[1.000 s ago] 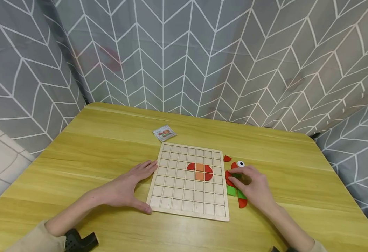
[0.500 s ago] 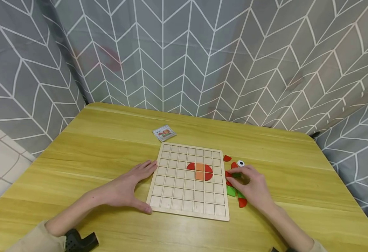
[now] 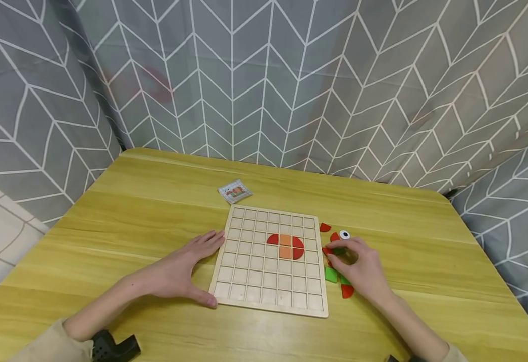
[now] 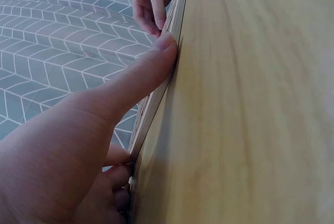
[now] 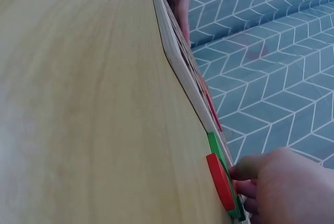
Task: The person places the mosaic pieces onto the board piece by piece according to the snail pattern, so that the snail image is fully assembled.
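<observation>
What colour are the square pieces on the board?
The square pieces are orange, clearest in the head view.

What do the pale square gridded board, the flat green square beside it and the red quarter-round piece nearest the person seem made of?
Pale square gridded board: probably wood, matte and unpainted; its face and edge share a light tan. Flat green square and red quarter-round piece: painted wood or plastic, smooth; their solid, even colour shows no grain to settle which.

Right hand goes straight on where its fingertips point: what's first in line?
Probably the red piece at the fingertips of the right hand, then the right edge of the wooden board. Exact contact is unclear.
</observation>
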A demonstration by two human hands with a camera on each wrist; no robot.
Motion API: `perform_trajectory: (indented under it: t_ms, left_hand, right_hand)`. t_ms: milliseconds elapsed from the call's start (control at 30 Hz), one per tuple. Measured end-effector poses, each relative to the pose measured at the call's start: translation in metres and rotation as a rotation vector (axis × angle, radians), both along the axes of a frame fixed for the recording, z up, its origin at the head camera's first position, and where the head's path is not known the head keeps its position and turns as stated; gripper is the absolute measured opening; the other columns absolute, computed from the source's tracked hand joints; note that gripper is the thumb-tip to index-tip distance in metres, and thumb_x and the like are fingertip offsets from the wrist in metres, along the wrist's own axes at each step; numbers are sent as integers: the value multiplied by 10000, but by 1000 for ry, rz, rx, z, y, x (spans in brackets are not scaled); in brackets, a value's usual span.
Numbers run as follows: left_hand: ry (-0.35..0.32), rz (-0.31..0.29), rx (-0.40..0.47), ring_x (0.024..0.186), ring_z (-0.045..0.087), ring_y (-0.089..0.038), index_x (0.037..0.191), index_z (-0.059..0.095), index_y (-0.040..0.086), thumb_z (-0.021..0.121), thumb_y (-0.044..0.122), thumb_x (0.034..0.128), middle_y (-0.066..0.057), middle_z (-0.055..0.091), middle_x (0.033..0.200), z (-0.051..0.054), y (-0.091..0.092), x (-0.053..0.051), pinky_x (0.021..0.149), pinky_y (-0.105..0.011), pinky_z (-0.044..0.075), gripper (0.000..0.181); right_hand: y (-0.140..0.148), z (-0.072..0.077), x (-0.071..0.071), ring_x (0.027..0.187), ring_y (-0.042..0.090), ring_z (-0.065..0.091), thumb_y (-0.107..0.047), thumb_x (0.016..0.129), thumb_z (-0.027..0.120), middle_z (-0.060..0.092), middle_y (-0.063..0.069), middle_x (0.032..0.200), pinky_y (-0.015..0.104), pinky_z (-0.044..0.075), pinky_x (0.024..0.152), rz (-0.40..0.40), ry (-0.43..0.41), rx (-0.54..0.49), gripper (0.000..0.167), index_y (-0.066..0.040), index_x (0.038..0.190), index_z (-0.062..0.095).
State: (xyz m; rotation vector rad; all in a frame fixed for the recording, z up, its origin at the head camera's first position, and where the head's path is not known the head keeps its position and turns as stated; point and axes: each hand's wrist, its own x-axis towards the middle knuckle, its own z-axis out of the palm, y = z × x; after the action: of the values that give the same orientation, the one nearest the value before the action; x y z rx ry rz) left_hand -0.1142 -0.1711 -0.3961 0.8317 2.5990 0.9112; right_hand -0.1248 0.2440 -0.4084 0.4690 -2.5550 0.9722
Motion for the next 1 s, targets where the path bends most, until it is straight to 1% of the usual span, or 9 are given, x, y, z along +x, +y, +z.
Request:
perform_trajectory:
  t_ms: [133,200,500,600,667,733,867,933,1000]
  left_hand:
    - [3,1,1,1529,75,-407,1606,202,124,780,727,649,-50,110,1685,1,0,1,1162,-673,182,1270]
    - [4,1,4,1530,77,-405,1605,206,120,783,723,651,-49,113,1685,1,0,1,1162,-671,187,1267]
    - [2,-2,4,1530,77,-407,1605,208,119,787,715,656,-47,114,1685,2,0,0,1160,-675,187,1261]
    - [2,-4,1,1531,77,-402,1604,209,116,785,718,655,-42,115,1685,2,0,0,1162,-673,183,1263]
    - [4,-6,-3,1532,77,-397,1604,208,116,781,723,654,-37,113,1685,2,0,-1,1164,-670,182,1264]
    - [6,-7,-6,1533,75,-394,1604,207,115,779,726,653,-37,111,1685,2,0,-1,1166,-667,180,1267]
    - [1,-4,-2,1532,72,-398,1603,206,111,785,719,650,-48,110,1685,2,0,-1,1166,-668,178,1271]
    - [-1,-2,-2,1532,72,-398,1603,207,108,787,716,650,-51,112,1684,2,0,0,1165,-670,175,1270]
    - [-3,-1,-3,1532,74,-400,1603,206,109,786,717,651,-53,114,1684,3,1,0,1163,-674,174,1270]
  right_hand:
    - [0,1,-1,891,194,654,-80,755,871,702,-8,960,116,483,761,-66,-44,-6,247,-147,970,770]
    - [0,1,-1,885,194,653,-96,748,879,699,-10,952,112,477,752,-86,-47,-3,244,-148,960,770]
    - [-1,2,-1,863,195,677,-105,749,880,691,3,941,104,493,736,-99,-52,3,224,-157,937,769]
    - [-2,3,0,898,186,678,-108,767,869,696,-5,962,112,512,759,-109,-70,-28,215,-161,948,766]
    - [-5,5,1,910,168,673,-113,764,872,701,-24,964,140,535,757,-111,-62,-42,221,-170,949,766]
    - [-10,6,2,871,138,665,-116,758,877,703,-40,942,170,551,726,-86,-41,-50,228,-177,948,768]
    - [-26,7,2,740,119,631,-110,729,895,698,-29,860,244,524,617,26,37,-23,244,-155,936,773]
    - [-34,8,0,726,127,604,-100,728,892,692,-21,845,254,490,599,74,54,-22,242,-141,933,770]
    - [-43,9,-1,731,134,585,-107,729,892,705,-34,843,260,463,595,89,58,-17,234,-139,926,770]
